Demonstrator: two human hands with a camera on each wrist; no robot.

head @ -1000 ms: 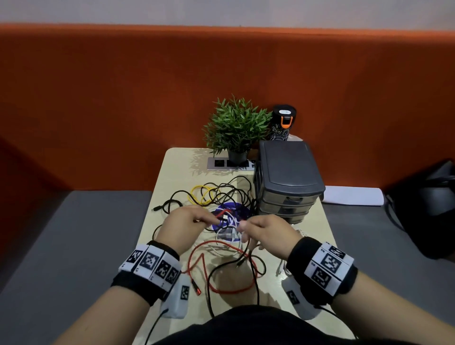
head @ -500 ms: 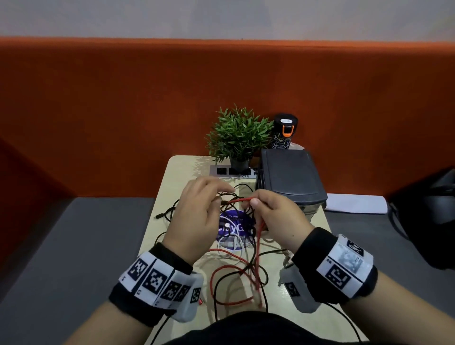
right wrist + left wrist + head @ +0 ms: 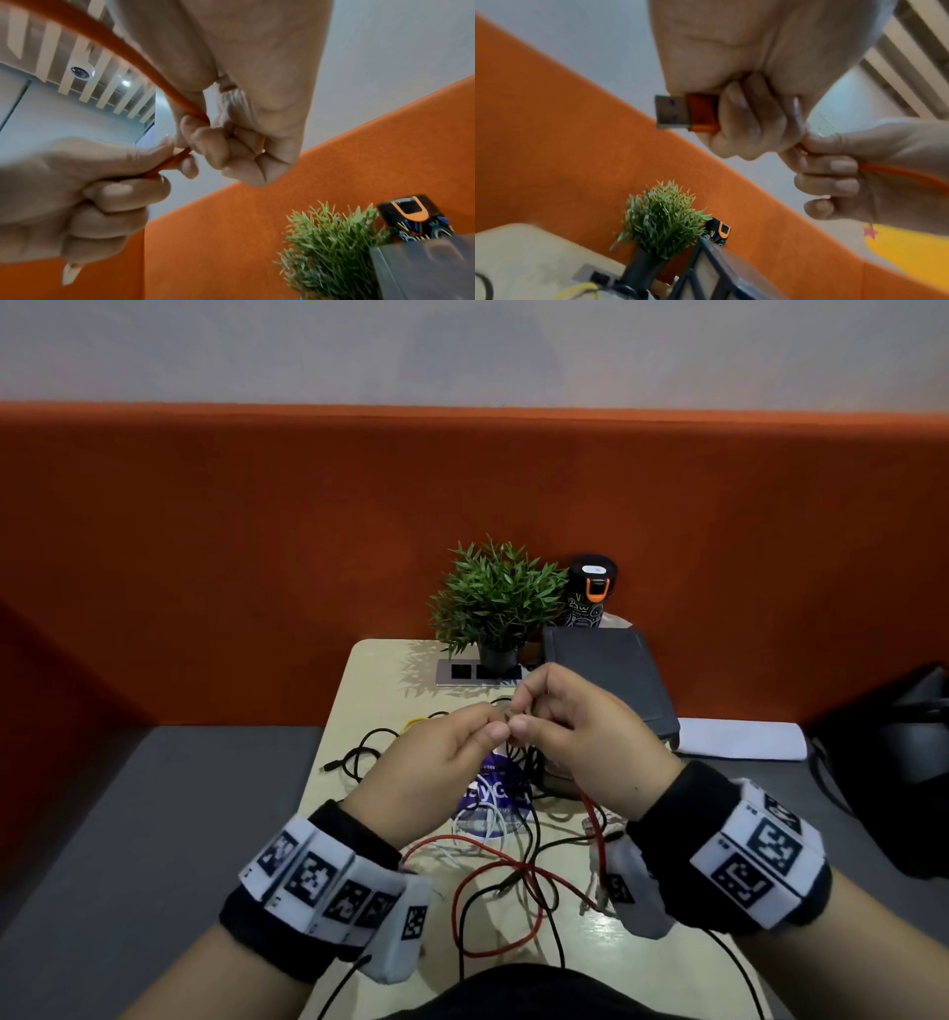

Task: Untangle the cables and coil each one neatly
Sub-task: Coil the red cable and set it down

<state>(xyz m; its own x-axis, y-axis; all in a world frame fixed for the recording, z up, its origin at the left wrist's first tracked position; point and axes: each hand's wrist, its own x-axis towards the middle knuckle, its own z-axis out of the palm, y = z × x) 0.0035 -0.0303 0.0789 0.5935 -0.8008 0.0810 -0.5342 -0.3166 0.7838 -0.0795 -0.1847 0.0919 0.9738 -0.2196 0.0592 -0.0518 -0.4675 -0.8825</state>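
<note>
Hands meet at the centre of the head view, raised above the table [image 3: 359,711], working one end of the red cable [image 3: 513,865]. The left hand [image 3: 436,762] clenches the cable's USB plug [image 3: 680,111], whose metal tip juts out to the left in the left wrist view, while the right hand [image 3: 580,737] pinches the cord just beside it; the aim, it seems, is to hold the end fast so a first loop can be started. From the right hand the red cord drops toward the lower centre of the frame, where it sprawls in loose curves crossed by a black cable [image 3: 534,824] and a white cable [image 3: 493,824], so it looks not yet freed from them. A yellow cable [image 3: 416,722] shows just left of the hands. The red cord is thin, smooth and limp, its plug housing orange-red. At upper centre stand a potted plant [image 3: 495,603], a dark bottle [image 3: 590,593] and a grey drawer unit [image 3: 616,670].
</note>
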